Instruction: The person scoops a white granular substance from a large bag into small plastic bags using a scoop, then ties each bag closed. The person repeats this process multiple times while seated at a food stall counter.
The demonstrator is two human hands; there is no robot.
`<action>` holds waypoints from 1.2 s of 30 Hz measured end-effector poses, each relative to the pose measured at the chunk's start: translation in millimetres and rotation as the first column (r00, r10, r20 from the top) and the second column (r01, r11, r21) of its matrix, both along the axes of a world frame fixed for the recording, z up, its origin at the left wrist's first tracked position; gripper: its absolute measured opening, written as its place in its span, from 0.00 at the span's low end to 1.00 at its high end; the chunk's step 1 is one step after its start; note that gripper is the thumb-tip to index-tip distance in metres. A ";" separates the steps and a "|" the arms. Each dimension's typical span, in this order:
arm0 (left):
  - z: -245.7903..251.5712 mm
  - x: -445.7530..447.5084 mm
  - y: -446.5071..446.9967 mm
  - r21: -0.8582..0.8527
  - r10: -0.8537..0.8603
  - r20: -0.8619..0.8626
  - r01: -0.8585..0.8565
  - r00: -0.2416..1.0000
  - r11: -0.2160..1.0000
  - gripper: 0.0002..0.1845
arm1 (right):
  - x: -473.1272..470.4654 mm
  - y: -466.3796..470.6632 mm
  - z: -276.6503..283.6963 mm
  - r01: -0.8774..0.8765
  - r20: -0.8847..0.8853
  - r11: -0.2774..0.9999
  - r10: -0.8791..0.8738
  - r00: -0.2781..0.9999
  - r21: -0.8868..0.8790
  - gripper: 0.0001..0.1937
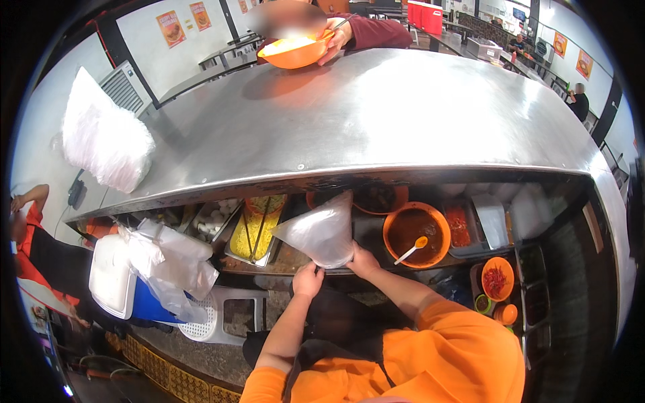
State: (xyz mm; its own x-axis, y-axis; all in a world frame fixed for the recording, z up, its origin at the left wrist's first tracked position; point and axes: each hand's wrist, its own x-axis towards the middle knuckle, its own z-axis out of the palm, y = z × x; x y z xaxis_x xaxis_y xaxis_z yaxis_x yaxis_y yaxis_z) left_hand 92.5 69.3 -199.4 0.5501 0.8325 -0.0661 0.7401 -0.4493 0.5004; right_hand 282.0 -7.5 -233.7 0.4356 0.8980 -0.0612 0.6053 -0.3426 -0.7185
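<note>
A translucent plastic bag (322,231), puffed out into a triangular shape, is held low in front of me over the shelf under the counter. My left hand (308,280) grips its near edge, and my right hand (363,259) holds its lower right corner. Left of the bag, a metal tray of yellow noodles (257,231) has dark tongs or chopsticks lying across it. To the right stands an orange bowl of brown sauce (416,221) with a white spoon (410,250) in it.
A steel counter (352,121) curves across; behind it a person holds an orange bowl (297,53). A filled white bag (106,136) stands at left. Below are a blue-and-white cooler (113,272) with plastic bags and a stool (221,315). Red strips fill a bowl (497,278) at right.
</note>
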 end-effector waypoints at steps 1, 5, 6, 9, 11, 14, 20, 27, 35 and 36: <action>0.8 0.5 0.2 0.000 0.004 0.001 -0.004 1.000 1.000 0.15 | -0.4 -0.2 2.4 -0.007 0.001 1.000 0.007 1.000 0.008 0.38; 1.7 1.6 0.3 -0.014 0.009 -0.011 -0.009 1.000 1.000 0.15 | 0.5 -0.5 3.0 -0.015 0.012 1.000 0.015 1.000 0.010 0.38; 4.3 2.0 0.2 -0.014 0.005 -0.018 -0.005 1.000 1.000 0.15 | 0.9 0.7 -0.6 -0.013 0.015 1.000 0.013 1.000 0.004 0.38; 2.1 1.9 3.0 0.007 -0.013 0.005 0.013 1.000 1.000 0.16 | 3.2 3.6 -5.5 -0.019 0.051 1.000 0.018 0.999 0.025 0.38; -4.5 -1.5 1.6 0.016 -0.017 0.012 0.017 1.000 1.000 0.16 | -3.4 -3.8 -3.0 -0.025 0.046 0.999 0.027 0.999 -0.043 0.39; -11.6 -1.8 5.6 0.038 -0.022 0.025 0.021 0.999 0.999 0.15 | 0.3 2.1 2.9 -0.042 0.046 0.999 0.043 0.998 -0.035 0.39; 7.5 0.4 -0.7 -0.014 -0.003 -0.015 0.003 1.000 1.000 0.15 | 1.6 2.6 -12.9 -0.008 0.032 0.999 0.007 0.999 0.037 0.33; 1.9 -1.5 1.4 0.002 -0.015 0.025 0.015 1.000 1.000 0.16 | -0.3 0.5 3.3 -0.031 0.024 1.000 0.031 0.999 -0.003 0.37; 0.8 -3.2 2.6 0.024 -0.021 0.020 0.021 1.000 0.999 0.16 | 0.5 2.4 -0.4 -0.032 0.015 0.999 0.031 0.999 0.031 0.37; -0.2 -1.7 3.3 0.025 -0.029 0.034 0.028 0.999 0.999 0.16 | 2.6 3.3 -3.3 -0.035 0.013 0.999 0.035 0.999 0.034 0.37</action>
